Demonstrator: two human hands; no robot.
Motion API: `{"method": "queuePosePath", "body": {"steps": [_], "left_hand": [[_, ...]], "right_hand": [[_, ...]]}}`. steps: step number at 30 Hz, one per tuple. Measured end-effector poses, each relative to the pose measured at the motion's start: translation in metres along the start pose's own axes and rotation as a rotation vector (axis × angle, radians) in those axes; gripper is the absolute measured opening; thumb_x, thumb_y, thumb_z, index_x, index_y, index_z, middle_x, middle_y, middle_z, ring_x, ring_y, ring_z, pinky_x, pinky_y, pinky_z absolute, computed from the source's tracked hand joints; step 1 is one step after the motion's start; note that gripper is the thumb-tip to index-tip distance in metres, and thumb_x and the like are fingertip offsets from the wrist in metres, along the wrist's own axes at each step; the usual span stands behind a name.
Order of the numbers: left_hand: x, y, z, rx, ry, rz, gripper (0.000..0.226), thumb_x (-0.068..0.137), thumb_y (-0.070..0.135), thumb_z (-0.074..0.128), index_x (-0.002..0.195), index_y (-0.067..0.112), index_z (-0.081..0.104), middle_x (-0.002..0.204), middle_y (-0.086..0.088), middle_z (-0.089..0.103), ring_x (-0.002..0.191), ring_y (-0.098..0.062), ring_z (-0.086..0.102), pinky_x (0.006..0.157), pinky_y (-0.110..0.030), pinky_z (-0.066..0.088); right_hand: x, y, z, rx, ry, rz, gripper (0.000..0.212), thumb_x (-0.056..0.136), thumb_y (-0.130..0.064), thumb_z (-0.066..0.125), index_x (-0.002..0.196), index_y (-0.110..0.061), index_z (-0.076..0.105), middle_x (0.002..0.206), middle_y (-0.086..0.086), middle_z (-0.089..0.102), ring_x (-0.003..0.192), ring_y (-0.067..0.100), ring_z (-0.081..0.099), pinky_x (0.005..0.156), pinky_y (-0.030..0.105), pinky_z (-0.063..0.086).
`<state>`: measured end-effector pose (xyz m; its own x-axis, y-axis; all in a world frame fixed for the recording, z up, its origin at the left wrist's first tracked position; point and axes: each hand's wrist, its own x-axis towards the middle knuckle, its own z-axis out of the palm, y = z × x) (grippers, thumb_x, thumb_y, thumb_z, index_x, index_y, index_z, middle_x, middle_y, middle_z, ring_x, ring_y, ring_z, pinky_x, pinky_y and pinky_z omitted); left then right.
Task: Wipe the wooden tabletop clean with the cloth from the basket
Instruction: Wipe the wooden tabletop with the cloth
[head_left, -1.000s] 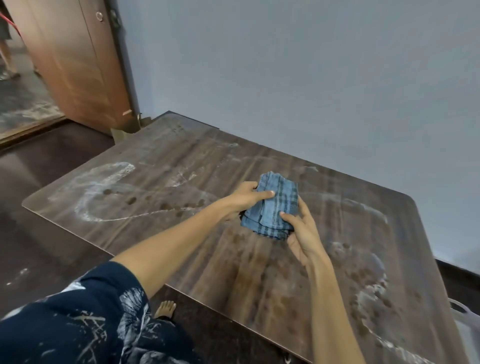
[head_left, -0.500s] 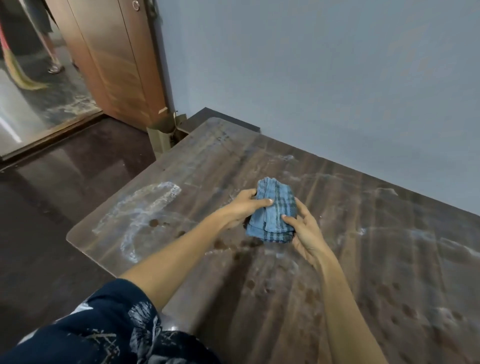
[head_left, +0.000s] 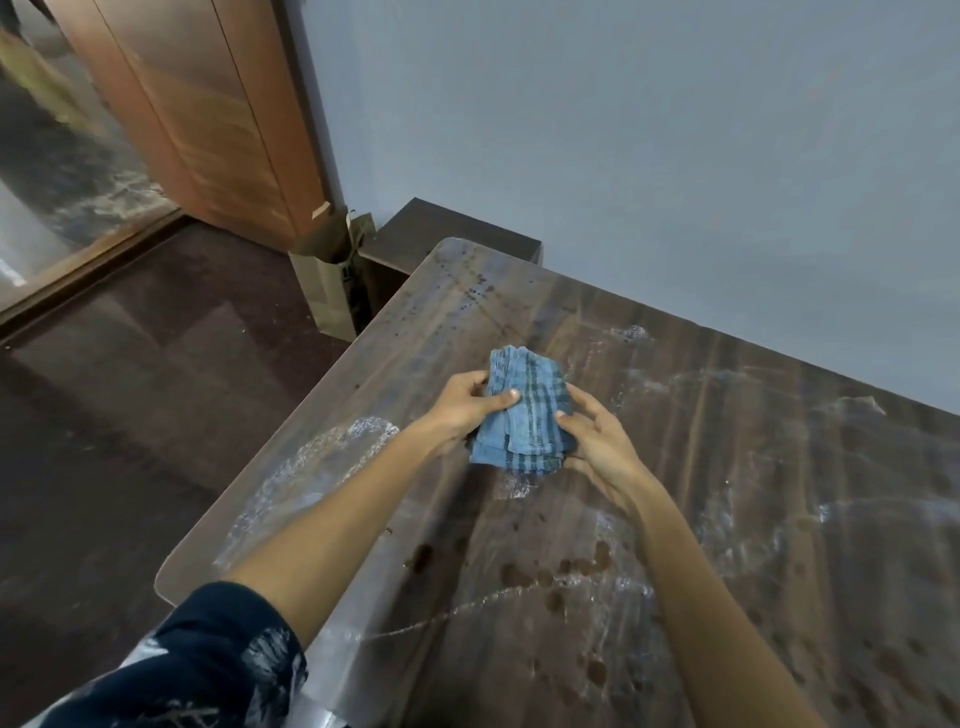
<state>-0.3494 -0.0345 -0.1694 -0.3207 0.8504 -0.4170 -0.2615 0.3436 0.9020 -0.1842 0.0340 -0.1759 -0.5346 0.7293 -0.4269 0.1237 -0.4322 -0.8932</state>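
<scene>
Cloth (head_left: 524, 410), blue checked and folded, sits above the wooden tabletop (head_left: 727, 519), gripped between both hands. Left hand (head_left: 465, 410) pinches its left edge, thumb on top; right hand (head_left: 597, 447) grasps the right side. White streaks (head_left: 322, 457) and dark spots (head_left: 566, 569) mark the wood.

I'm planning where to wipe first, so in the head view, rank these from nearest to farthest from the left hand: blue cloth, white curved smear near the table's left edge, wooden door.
1. Blue cloth: held in the left hand.
2. White curved smear: on the tabletop, left of that hand.
3. Wooden door: far upper left, beyond the table.
</scene>
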Motion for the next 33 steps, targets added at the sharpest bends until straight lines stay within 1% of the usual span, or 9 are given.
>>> {"method": "queuePosePath", "body": {"steps": [5,8,12,16,20,24,29,31,33], "left_hand": [[0.012,-0.017,-0.007,-0.065,0.117,-0.008,0.033,0.081,0.010,0.067,0.110,-0.006,0.058,0.106,-0.016,0.066,0.086,-0.022,0.065,0.071,-0.028,0.057],[0.023,-0.024,-0.015,-0.095,0.146,-0.042,0.029,0.082,0.010,0.066,0.107,-0.002,0.058,0.102,-0.011,0.066,0.082,-0.017,0.065,0.064,-0.026,0.056],[0.045,-0.028,-0.032,-0.172,0.166,-0.071,0.027,0.083,0.006,0.064,0.107,-0.003,0.058,0.097,-0.010,0.066,0.082,-0.019,0.065,0.068,-0.028,0.057],[0.077,-0.030,-0.057,-0.155,0.178,-0.099,0.024,0.080,0.002,0.066,0.102,-0.002,0.059,0.102,-0.016,0.065,0.084,-0.021,0.064,0.076,-0.034,0.056],[0.118,-0.024,-0.085,-0.073,0.198,-0.088,0.027,0.078,0.002,0.069,0.102,-0.005,0.059,0.103,-0.020,0.065,0.084,-0.024,0.064,0.079,-0.039,0.055],[0.165,-0.007,-0.113,0.074,0.209,-0.025,0.028,0.077,0.006,0.072,0.101,0.000,0.060,0.100,-0.014,0.067,0.080,-0.017,0.064,0.069,-0.028,0.055],[0.228,0.021,-0.135,0.252,0.277,0.130,0.030,0.075,0.006,0.074,0.101,-0.003,0.062,0.099,-0.008,0.066,0.084,-0.017,0.063,0.064,-0.016,0.051],[0.252,0.030,-0.140,0.304,0.297,0.174,0.028,0.075,0.004,0.073,0.100,-0.005,0.062,0.096,-0.007,0.066,0.082,-0.015,0.062,0.062,-0.011,0.049],[0.273,0.036,-0.145,0.367,0.322,0.203,0.029,0.074,0.006,0.074,0.100,-0.002,0.063,0.098,-0.008,0.068,0.083,-0.015,0.063,0.070,-0.017,0.051]], "right_hand": [[0.021,0.004,0.004,-0.043,-0.019,0.027,0.047,0.093,-0.004,0.052,0.137,-0.020,0.043,0.118,0.006,0.063,0.102,0.021,0.064,0.064,0.032,0.058],[0.035,0.008,0.007,-0.074,-0.028,0.038,0.051,0.093,0.000,0.052,0.138,-0.020,0.041,0.118,0.004,0.062,0.106,0.023,0.062,0.069,0.036,0.059],[0.060,0.014,0.017,-0.096,-0.010,0.062,0.052,0.093,0.000,0.051,0.140,-0.019,0.039,0.118,0.003,0.062,0.106,0.024,0.062,0.077,0.046,0.056],[0.094,0.013,0.034,-0.152,-0.003,0.070,0.052,0.093,0.000,0.051,0.140,-0.018,0.038,0.109,-0.004,0.062,0.101,0.019,0.062,0.074,0.040,0.057],[0.135,0.012,0.055,-0.180,0.014,0.087,0.051,0.093,-0.002,0.051,0.141,-0.016,0.038,0.108,-0.003,0.060,0.096,0.018,0.062,0.070,0.037,0.058],[0.182,0.001,0.078,-0.239,0.047,0.054,0.053,0.093,-0.003,0.052,0.142,-0.014,0.034,0.116,0.006,0.057,0.097,0.022,0.061,0.060,0.029,0.059],[0.248,-0.017,0.102,-0.433,0.172,-0.092,0.051,0.091,-0.004,0.057,0.139,-0.008,0.039,0.122,0.016,0.057,0.111,0.030,0.058,0.090,0.048,0.051],[0.274,-0.023,0.109,-0.522,0.223,-0.133,0.051,0.089,-0.007,0.060,0.137,-0.009,0.043,0.122,0.015,0.058,0.111,0.027,0.057,0.095,0.044,0.048],[0.294,-0.029,0.114,-0.605,0.283,-0.173,0.049,0.089,-0.008,0.060,0.135,-0.009,0.045,0.122,0.012,0.059,0.111,0.024,0.057,0.097,0.034,0.046]]}}
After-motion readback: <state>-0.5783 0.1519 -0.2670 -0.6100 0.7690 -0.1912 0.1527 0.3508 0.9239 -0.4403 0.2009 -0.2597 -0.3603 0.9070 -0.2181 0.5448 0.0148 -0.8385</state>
